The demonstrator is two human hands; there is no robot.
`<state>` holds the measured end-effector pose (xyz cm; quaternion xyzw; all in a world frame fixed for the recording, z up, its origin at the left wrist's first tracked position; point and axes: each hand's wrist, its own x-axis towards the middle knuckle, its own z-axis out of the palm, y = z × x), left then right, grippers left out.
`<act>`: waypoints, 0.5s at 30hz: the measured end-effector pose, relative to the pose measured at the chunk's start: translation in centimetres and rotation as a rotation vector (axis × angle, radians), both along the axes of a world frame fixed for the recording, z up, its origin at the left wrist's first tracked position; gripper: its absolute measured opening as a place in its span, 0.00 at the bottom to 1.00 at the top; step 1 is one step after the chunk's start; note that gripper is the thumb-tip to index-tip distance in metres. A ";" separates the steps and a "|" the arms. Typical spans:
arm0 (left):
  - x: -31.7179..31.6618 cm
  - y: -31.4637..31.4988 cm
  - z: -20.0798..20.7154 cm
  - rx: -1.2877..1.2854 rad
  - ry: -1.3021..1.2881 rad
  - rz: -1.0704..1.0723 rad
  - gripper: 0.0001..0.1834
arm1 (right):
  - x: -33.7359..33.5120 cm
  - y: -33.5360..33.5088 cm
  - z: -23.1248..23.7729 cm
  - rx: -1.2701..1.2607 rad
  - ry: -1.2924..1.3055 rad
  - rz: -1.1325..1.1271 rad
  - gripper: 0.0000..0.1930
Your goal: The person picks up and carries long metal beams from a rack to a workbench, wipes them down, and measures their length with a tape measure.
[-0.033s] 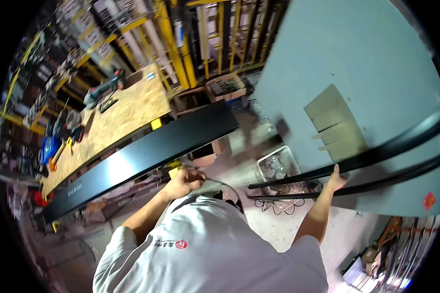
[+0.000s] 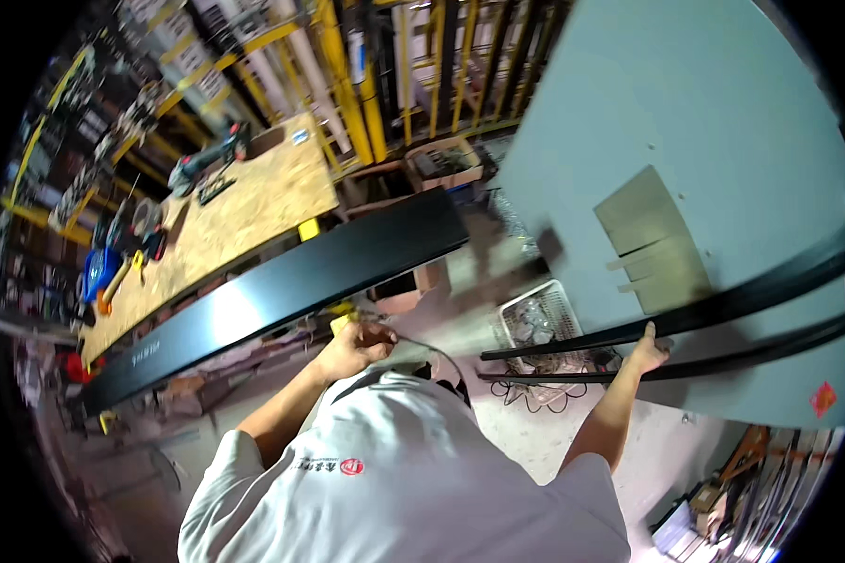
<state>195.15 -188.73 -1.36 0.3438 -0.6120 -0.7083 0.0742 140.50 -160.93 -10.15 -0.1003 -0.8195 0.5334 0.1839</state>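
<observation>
My right hand [image 2: 649, 351] is closed at a long black strip [image 2: 573, 342], one fingertip lying over its face. A second long black strip [image 2: 723, 360] runs below it, passing by the wrist. My left hand [image 2: 359, 347] is closed in front of my waist. A thin dark cord [image 2: 432, 346] curves away from its fingers, and a yellow piece [image 2: 344, 322] shows just above the knuckles. What lies inside the left fingers is hidden. Beyond that hand a long flat black panel [image 2: 282, 289] lies slanted alongside the workbench.
The chipboard workbench [image 2: 282, 192] carries a power drill [image 2: 207, 159], a hammer [image 2: 113, 291] and other tools. A large grey-green board [image 2: 723, 113] stands at right, behind the strips. A white plastic basket [image 2: 565, 302] sits on the floor. Cardboard boxes [image 2: 446, 161] and yellow racks stand at the back.
The surroundings have shifted slightly in the picture. Both hands keep their places and their hold.
</observation>
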 end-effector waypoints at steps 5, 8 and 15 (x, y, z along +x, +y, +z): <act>8.8 3.9 -2.9 -0.011 -0.040 0.261 0.12 | 12.3 -7.4 -0.5 0.389 0.062 0.471 0.31; 11.1 4.9 -3.4 -0.027 -0.140 0.449 0.12 | 23.9 -15.3 -1.3 0.106 0.009 1.076 0.30; 19.5 6.8 -2.7 0.067 -0.009 0.740 0.07 | 44.2 -28.7 7.7 0.464 0.565 2.081 0.38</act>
